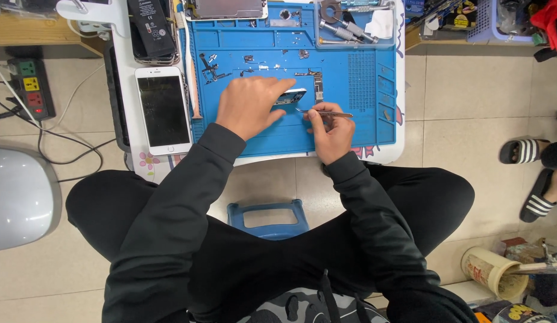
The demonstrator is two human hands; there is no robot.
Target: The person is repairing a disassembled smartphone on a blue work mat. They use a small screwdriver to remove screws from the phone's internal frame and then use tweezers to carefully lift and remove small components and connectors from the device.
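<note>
My left hand rests on the blue repair mat and pins down a small phone part with its fingertips. Just to its right, my right hand pinches thin metal tweezers, whose tip points left at the edge of that part. A narrow circuit board lies on the mat just above the tweezers. Small screws and brackets are scattered across the mat's upper half.
A white phone lies screen-up left of the mat, with a black battery above it. Screwdrivers sit in the mat's top tray. A power strip lies on the floor at left. Another person's sandalled feet are at right. A blue stool stands under me.
</note>
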